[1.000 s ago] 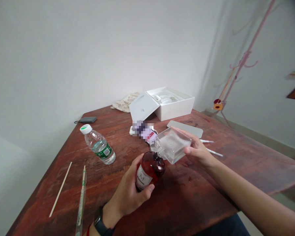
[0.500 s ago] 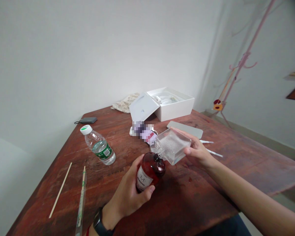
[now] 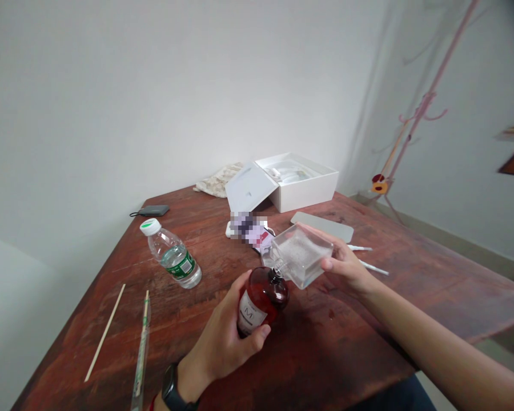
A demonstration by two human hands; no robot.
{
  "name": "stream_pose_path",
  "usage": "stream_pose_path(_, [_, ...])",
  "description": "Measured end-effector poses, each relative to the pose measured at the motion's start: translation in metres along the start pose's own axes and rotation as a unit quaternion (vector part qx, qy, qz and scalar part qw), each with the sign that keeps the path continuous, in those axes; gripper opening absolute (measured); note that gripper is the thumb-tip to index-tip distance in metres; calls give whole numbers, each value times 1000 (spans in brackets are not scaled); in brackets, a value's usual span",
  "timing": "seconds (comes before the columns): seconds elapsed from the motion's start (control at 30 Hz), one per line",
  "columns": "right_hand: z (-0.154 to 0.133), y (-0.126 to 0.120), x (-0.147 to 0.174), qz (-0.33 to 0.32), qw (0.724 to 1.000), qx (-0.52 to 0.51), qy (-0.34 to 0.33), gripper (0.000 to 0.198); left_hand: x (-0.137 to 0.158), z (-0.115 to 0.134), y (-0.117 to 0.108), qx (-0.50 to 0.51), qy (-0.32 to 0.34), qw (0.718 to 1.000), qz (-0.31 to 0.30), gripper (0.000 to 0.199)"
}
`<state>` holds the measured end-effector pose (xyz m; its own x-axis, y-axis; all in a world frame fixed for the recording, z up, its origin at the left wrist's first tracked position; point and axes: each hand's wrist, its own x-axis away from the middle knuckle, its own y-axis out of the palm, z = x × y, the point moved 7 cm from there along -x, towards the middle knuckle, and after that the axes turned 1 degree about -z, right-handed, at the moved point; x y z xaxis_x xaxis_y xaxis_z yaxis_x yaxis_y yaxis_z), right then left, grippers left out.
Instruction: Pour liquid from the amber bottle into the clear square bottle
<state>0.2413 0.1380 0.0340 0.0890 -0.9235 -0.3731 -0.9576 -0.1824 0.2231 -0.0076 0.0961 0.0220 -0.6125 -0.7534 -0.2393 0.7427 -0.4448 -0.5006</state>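
My left hand is wrapped round a dark amber bottle with a white label marked M, tilted a little above the table's front part. In my right hand is a clear square bottle, tipped on its side with its neck pointing down and left. Its mouth meets the mouth of the amber bottle. Whether any liquid runs between them I cannot make out. Left of my hands stands a clear water bottle with a white cap and a green label, partly filled.
On the wooden table lie a bare chopstick, a wrapped chopstick pack and a grey power bank. Farther back are an open white box, a cloth, a phone, a grey flat plate and white sticks.
Both hands and both bottles hold practically the same position. The view has shifted very slightly, and nothing has been let go.
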Motion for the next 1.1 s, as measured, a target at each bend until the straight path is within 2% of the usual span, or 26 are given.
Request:
stream_pose_path(0.27, [-1, 0, 0, -8, 1000, 15, 7, 80, 1, 2, 0, -2, 13, 1000, 6, 77])
stream_pose_path(0.57, [2, -1, 0, 0, 1000, 8, -12, 79, 1, 1, 0, 9, 6, 1000, 1, 76])
stream_pose_path(0.9, [4, -3, 0, -1, 1000, 18, -3, 84, 0, 1, 1, 11, -3, 1000, -1, 75])
stream_pose_path(1.1, [3, -2, 0, -4, 1000, 18, -11, 80, 0, 2, 1, 15, 4, 1000, 1, 76])
